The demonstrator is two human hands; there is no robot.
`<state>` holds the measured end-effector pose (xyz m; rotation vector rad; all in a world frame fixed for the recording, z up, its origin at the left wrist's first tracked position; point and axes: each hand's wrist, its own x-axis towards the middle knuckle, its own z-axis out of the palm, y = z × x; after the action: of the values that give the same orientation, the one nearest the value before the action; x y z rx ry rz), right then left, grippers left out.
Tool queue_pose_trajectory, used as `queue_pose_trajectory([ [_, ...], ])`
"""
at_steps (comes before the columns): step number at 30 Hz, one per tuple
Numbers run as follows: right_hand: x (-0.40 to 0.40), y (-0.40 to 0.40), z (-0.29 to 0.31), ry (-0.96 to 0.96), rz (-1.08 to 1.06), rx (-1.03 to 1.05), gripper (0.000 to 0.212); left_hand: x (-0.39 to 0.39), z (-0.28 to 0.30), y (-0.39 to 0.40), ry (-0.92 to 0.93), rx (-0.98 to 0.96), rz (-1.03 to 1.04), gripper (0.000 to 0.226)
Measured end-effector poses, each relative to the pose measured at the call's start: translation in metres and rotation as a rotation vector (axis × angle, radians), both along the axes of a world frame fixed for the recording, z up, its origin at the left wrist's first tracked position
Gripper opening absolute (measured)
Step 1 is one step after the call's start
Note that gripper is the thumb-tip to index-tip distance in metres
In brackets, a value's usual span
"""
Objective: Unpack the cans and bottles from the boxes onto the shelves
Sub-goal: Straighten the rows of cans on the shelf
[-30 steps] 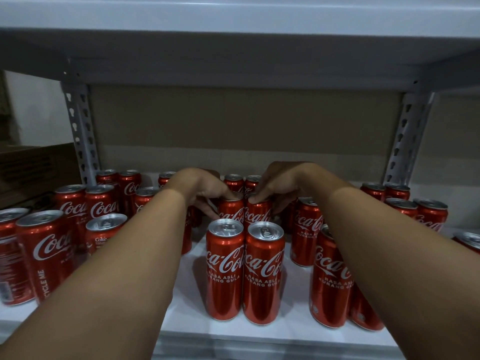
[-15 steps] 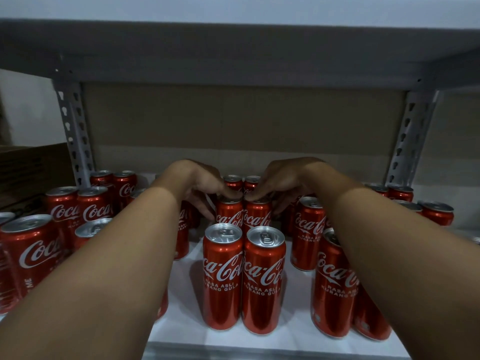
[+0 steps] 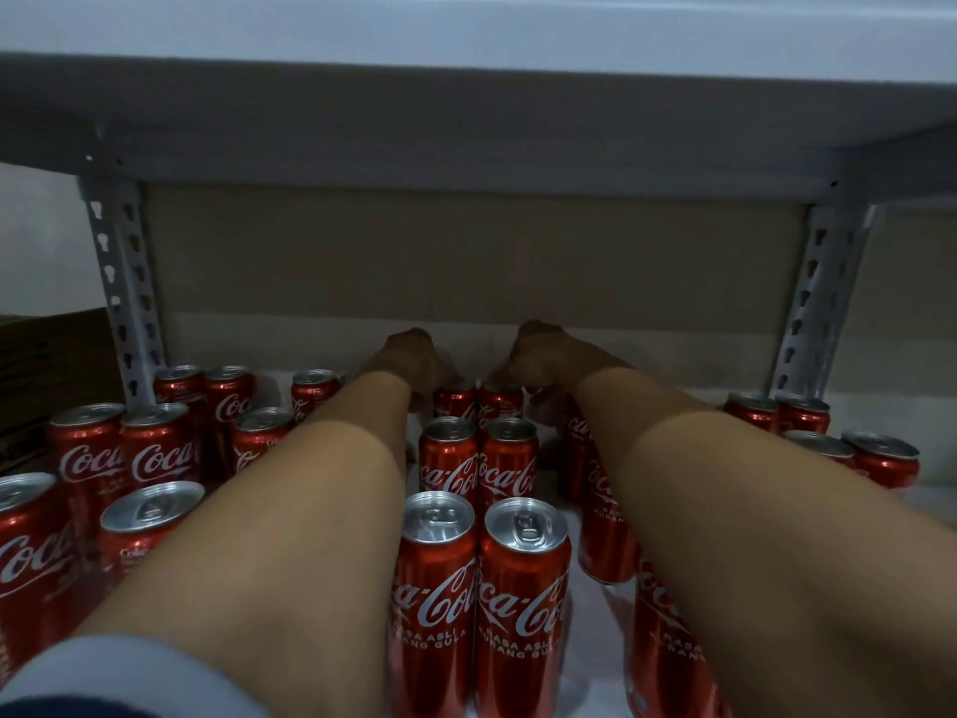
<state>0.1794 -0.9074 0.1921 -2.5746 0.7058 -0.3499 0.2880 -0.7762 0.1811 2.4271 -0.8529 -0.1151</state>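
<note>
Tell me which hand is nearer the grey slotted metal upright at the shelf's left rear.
Left. The left hand sits right of the grey slotted metal upright; the right hand lies farther right.

Cans (image 3: 523, 603): glossy red metal w/ bright silver brushed-looking tops, smooth sides that caught the light. Shelf board (image 3: 595, 608) was white, smooth, matt. Uprights (image 3: 124, 282): grey painted metal, punched w/ slots, dull finish. Back panel (image 3: 466, 261) looked like matt brown cardboard, though dim light made that unsure. Box (image 3: 52, 365) at left: brown cardboard, rough-ish. Sleeve (image 3: 124, 676) was soft pale cloth.
</note>
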Motion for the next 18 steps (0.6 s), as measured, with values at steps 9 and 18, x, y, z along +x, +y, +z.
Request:
queue_pose_trajectory([
  [9,0.007,-0.005,-0.004,0.111,-0.007,-0.117,0.064,0.015,-0.004,-0.006,0.096,0.04,-0.082,0.036],
  [18,0.015,0.005,0.003,0.159,-0.044,-0.079,0.075,0.008,0.006,-0.015,0.09,0.093,-0.099,0.036],
])
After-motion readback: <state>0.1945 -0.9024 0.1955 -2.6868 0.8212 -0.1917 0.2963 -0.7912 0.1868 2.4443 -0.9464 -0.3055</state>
